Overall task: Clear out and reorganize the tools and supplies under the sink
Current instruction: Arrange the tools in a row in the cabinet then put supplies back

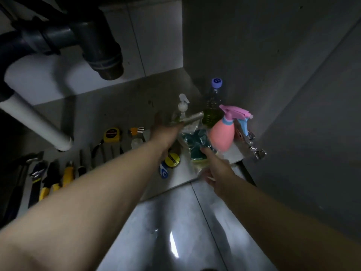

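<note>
We log yellow-handled pliers [47,187] at 9 o'clock and a yellow tape measure [112,134] at 10. The left hand [164,133] is outstretched and blurred, so we cannot tell its grip. The right hand [216,169] pinches the 6 o'clock edge of a clear plastic bag of teal contents [195,141]. A pink plastic spray bottle [221,135] stands at the bag's 3 o'clock.

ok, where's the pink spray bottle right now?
Head view, right of centre: the pink spray bottle is just in front of the purple-capped bottle and just beyond the right hand.
</note>
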Demonstrator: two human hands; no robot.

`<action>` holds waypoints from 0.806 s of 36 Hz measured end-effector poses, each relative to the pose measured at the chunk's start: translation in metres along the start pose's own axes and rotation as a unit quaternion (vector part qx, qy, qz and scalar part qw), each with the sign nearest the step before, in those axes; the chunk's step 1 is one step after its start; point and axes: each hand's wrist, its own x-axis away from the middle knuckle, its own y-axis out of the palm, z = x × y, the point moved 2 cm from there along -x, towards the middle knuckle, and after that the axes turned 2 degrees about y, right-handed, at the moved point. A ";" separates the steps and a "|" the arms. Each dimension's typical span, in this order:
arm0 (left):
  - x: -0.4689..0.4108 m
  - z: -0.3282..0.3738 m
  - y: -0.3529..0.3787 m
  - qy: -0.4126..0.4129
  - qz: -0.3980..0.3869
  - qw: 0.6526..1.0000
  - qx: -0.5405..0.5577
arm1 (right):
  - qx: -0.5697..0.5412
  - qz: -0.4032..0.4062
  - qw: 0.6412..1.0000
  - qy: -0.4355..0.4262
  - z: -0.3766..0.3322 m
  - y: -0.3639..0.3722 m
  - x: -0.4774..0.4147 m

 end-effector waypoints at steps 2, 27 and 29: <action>-0.003 0.003 0.002 -0.024 -0.040 0.999 -0.009 | 0.007 0.000 1.000 0.008 -0.003 0.003 -0.005; -0.027 0.007 0.034 -0.030 -0.063 0.998 -0.010 | -0.032 -0.076 0.994 -0.067 -0.012 0.017 -0.044; -0.027 0.005 0.036 -0.028 -0.065 0.997 -0.007 | -0.027 -0.081 0.993 -0.077 -0.009 0.016 -0.044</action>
